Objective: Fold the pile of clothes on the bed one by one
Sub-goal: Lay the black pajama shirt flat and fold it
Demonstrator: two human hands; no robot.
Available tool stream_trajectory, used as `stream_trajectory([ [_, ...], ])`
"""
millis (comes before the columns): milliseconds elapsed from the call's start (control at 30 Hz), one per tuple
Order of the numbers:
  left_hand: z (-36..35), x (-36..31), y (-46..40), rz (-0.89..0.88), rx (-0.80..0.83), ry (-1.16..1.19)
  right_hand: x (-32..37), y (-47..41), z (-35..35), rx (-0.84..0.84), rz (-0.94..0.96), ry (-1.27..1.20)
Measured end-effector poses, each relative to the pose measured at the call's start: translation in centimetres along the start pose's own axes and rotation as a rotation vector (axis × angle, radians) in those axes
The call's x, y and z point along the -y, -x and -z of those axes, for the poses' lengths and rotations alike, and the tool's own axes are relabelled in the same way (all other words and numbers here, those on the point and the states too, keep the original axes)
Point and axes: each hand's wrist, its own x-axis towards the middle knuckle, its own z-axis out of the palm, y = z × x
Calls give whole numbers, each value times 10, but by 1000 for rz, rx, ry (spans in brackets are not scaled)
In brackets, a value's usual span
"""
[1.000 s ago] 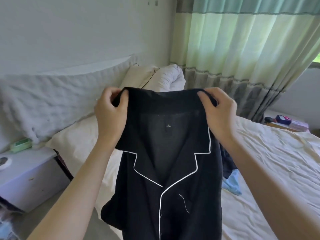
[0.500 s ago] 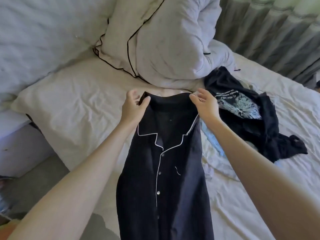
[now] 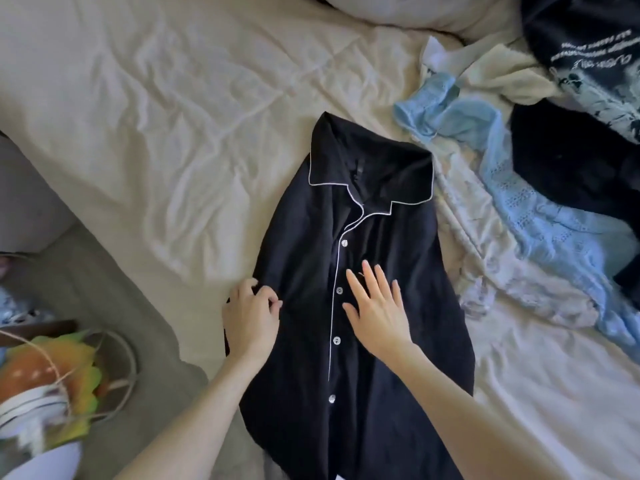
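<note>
Lowered from where both hands held it up by the collar 1.0 s ago, the black pajama shirt [image 3: 346, 271] with white piping now lies face up on the bed [image 3: 156, 116], collar toward the top of the frame and hem running off the bottom edge, filling the centre. Neither hand is at the collar any more. The left hand [image 3: 251, 317], at the shirt's left edge in the lower middle of the frame, has its fingers curled into the dark cloth and appears to pinch a fold of the side seam or sleeve. The right hand [image 3: 377, 306] lies flat with fingers straight and spread on the chest just right of the button placket, grasping nothing. I read this as the laying-out and smoothing step for 1 garment, with no fold made yet. The shirt sits narrow and bunched, its sleeves not visible, so the next move likely calls for pulling the left side outward while the flat hand pins the front, then freeing both sleeves before folding them in. Still waiting in the upper right of the frame are a light blue knit garment [image 3: 519, 202], a pale cream piece [image 3: 502, 71] and a black printed T-shirt [image 3: 588, 64], heaped together just beside the shirt's right shoulder.
</note>
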Motion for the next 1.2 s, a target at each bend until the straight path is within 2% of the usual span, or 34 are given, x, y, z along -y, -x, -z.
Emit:
stream_trajectory([
  [67,7,8,-17,60,-34,123,-3,-6,-6,5,-36,57],
  [167,30,34,-43,241,-17,398,-8,-11,-5,1,-69,79],
  [333,38,53,-46,269,76,335,-15,-14,6,1,-111,99],
  [433,38,52,-44,282,82,262,-10,-18,15,-84,-115,101],
  [500,40,45,-41,240,-11,161,0,-24,24,-223,-80,78],
  [567,40,28,-35,105,-154,120,7,-38,36,-413,-19,48],
  [633,33,6,-32,-27,-186,105,12,-60,53,-504,35,18],
  [733,13,-22,-42,-7,-77,-24,17,-106,79,-418,3,-92],
  [800,4,-27,-49,13,-60,-41,20,-139,92,-335,-56,-200],
  [900,9,-15,-60,69,-68,225,30,-178,107,-260,-93,-297],
  [1033,37,14,-76,30,-100,461,46,-207,108,-212,-171,-380],
  [1200,82,33,-113,150,-202,646,69,-229,122,-300,-318,-649],
])
